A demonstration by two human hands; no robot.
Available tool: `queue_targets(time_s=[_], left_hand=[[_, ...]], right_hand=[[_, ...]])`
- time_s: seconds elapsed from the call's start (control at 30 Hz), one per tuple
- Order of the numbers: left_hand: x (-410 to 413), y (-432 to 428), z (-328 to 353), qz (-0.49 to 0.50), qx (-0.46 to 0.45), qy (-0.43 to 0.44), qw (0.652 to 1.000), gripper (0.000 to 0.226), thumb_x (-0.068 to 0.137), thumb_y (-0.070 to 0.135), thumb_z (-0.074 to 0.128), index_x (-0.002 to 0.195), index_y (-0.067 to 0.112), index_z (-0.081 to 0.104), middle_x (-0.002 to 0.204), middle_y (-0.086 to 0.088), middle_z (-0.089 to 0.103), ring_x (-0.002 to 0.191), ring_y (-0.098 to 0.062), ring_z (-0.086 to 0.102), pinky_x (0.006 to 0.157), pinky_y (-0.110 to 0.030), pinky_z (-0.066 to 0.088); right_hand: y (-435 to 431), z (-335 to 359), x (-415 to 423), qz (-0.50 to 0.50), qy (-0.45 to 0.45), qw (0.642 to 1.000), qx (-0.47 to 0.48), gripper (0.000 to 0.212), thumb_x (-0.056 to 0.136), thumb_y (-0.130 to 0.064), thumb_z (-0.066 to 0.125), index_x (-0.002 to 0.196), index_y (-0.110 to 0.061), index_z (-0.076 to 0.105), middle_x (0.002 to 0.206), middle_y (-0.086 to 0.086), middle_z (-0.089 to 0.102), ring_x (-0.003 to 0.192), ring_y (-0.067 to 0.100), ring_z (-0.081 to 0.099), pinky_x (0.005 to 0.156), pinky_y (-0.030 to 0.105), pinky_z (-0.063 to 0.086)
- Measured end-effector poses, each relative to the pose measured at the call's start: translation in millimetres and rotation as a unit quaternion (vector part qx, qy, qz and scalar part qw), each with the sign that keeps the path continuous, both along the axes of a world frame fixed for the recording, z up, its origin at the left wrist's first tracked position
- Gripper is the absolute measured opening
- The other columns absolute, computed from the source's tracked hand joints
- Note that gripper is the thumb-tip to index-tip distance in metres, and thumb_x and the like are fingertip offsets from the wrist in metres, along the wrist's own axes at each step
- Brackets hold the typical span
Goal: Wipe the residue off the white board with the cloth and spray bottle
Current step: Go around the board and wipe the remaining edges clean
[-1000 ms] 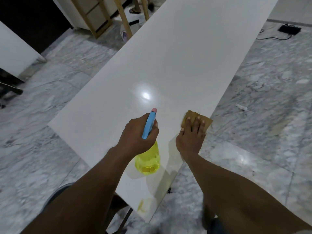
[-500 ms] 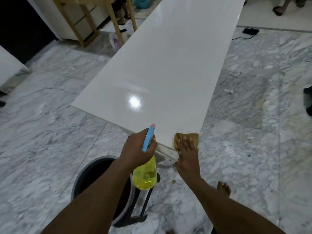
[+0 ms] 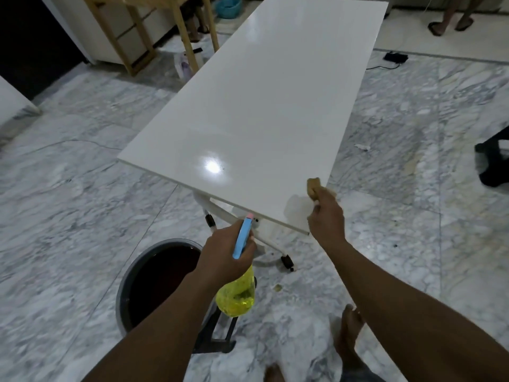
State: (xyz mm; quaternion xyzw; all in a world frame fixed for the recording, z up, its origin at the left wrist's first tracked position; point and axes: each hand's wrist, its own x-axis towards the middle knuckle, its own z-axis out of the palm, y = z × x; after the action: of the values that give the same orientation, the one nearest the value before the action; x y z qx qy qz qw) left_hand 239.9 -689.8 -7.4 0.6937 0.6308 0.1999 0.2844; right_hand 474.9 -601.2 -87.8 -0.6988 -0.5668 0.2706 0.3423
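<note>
A long glossy white board (image 3: pixel 264 106) lies flat on a wheeled white stand and stretches away from me. My right hand (image 3: pixel 326 216) grips a bunched brown cloth (image 3: pixel 314 186) at the board's near right corner, where a wet smear shows on the surface. My left hand (image 3: pixel 225 257) holds a spray bottle (image 3: pixel 238 296) with a yellow body and a blue trigger head, just below the board's near edge, its pink nozzle pointing at the board.
A grey bucket (image 3: pixel 124 288) of dark liquid stands on the marble floor under my left arm. My bare feet (image 3: pixel 348 337) are below. A wooden frame (image 3: pixel 187 37) stands at the back left; another person's feet (image 3: pixel 451 23) and a black adapter (image 3: pixel 395 57) lie far right.
I have stepped back, so the board's near edge is farther from me. My right hand lifted from lying flat on the cloth to gripping it bunched at the right corner. The bucket came into view.
</note>
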Motion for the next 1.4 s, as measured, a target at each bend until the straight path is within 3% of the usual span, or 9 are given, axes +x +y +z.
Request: queue_targets(time_s=[0.27, 0.37, 0.47, 0.6, 0.7, 0.9, 1.13, 1.27, 1.4], left_hand=[[18, -6, -9, -0.015, -0.015, 0.012, 1.0, 0.01, 0.09, 0.034, 0.054, 0.088, 0.024, 0.053, 0.067, 0.007, 0.054, 0.058, -0.015, 0.051, 0.056, -0.032, 0.036], [25, -3, -7, -0.014, -0.02, 0.027, 0.999, 0.008, 0.096, 0.025, 0.062, 0.091, 0.023, 0.055, 0.07, 0.006, 0.057, 0.058, -0.011, 0.05, 0.056, -0.031, 0.034], [40, 6, 4, -0.024, -0.03, 0.026, 0.999, 0.009, 0.097, 0.024, 0.061, 0.093, 0.016, 0.059, 0.072, -0.001, 0.062, 0.061, -0.02, 0.055, 0.057, -0.036, 0.039], [70, 32, 27, -0.05, -0.052, 0.014, 0.997, 0.023, 0.085, 0.036, 0.049, 0.09, 0.017, 0.06, 0.075, -0.004, 0.066, 0.068, -0.029, 0.062, 0.064, -0.047, 0.051], [108, 67, 44, -0.09, -0.062, 0.038, 0.993, 0.022, 0.085, 0.039, 0.049, 0.093, 0.021, 0.061, 0.079, -0.001, 0.069, 0.071, -0.028, 0.064, 0.065, -0.043, 0.051], [211, 152, 66, -0.192, -0.043, 0.105, 0.975, 0.013, 0.096, 0.032, 0.059, 0.099, 0.019, 0.061, 0.088, 0.002, 0.065, 0.074, -0.021, 0.057, 0.06, -0.028, 0.036], [318, 249, 97, -0.214, -0.022, 0.123, 0.969, 0.012, 0.097, 0.035, 0.057, 0.098, 0.023, 0.055, 0.086, 0.005, 0.061, 0.079, -0.026, 0.061, 0.066, -0.033, 0.04], [357, 313, 112, -0.215, -0.004, 0.126, 0.968, 0.017, 0.098, 0.032, 0.056, 0.104, 0.017, 0.058, 0.095, -0.005, 0.067, 0.078, -0.025, 0.06, 0.068, -0.037, 0.044], [384, 384, 110, -0.202, 0.007, 0.137, 0.97, 0.014, 0.099, 0.03, 0.053, 0.099, 0.016, 0.055, 0.083, 0.003, 0.058, 0.074, -0.024, 0.055, 0.065, -0.034, 0.039]], right_hand=[[-57, -59, -38, 0.183, -0.166, 0.968, -0.041, 0.074, 0.073, 0.013, 0.06, 0.141, -0.011, 0.05, 0.156, 0.015, 0.034, 0.149, 0.035, 0.02, 0.113, 0.052, 0.032], [-72, -34, -23, 0.217, -0.067, 0.972, -0.059, 0.056, 0.079, 0.005, 0.061, 0.13, -0.018, 0.061, 0.137, 0.01, 0.059, 0.133, 0.029, 0.05, 0.098, 0.043, 0.051], [-66, 23, 8, 0.046, 0.229, 0.964, -0.127, 0.031, 0.095, -0.007, 0.048, 0.118, -0.018, 0.065, 0.099, -0.002, 0.07, 0.09, 0.014, 0.068, 0.073, 0.038, 0.06], [-41, 53, 72, -0.129, 0.664, 0.69, -0.256, 0.04, 0.09, -0.022, 0.06, 0.124, -0.001, 0.062, 0.107, 0.02, 0.066, 0.103, 0.034, 0.061, 0.082, 0.046, 0.059], [-19, 78, 116, -0.129, 0.778, 0.584, -0.189, 0.069, 0.075, -0.023, 0.075, 0.135, 0.001, 0.052, 0.121, 0.028, 0.054, 0.12, 0.038, 0.05, 0.102, 0.061, 0.044], [53, 118, 193, -0.071, 0.763, 0.616, -0.182, 0.068, 0.089, -0.057, 0.052, 0.137, -0.008, 0.056, 0.141, 0.024, 0.052, 0.132, 0.045, 0.046, 0.113, 0.061, 0.028], [163, 178, 286, -0.084, 0.644, 0.739, -0.179, 0.042, 0.09, -0.028, 0.056, 0.124, -0.005, 0.066, 0.115, 0.02, 0.071, 0.097, 0.036, 0.069, 0.082, 0.042, 0.056], [231, 192, 321, -0.093, 0.615, 0.763, -0.179, 0.042, 0.086, -0.023, 0.055, 0.122, -0.005, 0.067, 0.114, 0.02, 0.071, 0.099, 0.036, 0.069, 0.091, 0.044, 0.054], [301, 202, 340, -0.074, 0.626, 0.755, -0.18, 0.034, 0.089, -0.019, 0.051, 0.112, -0.001, 0.069, 0.094, 0.021, 0.075, 0.071, 0.034, 0.074, 0.062, 0.038, 0.061]])
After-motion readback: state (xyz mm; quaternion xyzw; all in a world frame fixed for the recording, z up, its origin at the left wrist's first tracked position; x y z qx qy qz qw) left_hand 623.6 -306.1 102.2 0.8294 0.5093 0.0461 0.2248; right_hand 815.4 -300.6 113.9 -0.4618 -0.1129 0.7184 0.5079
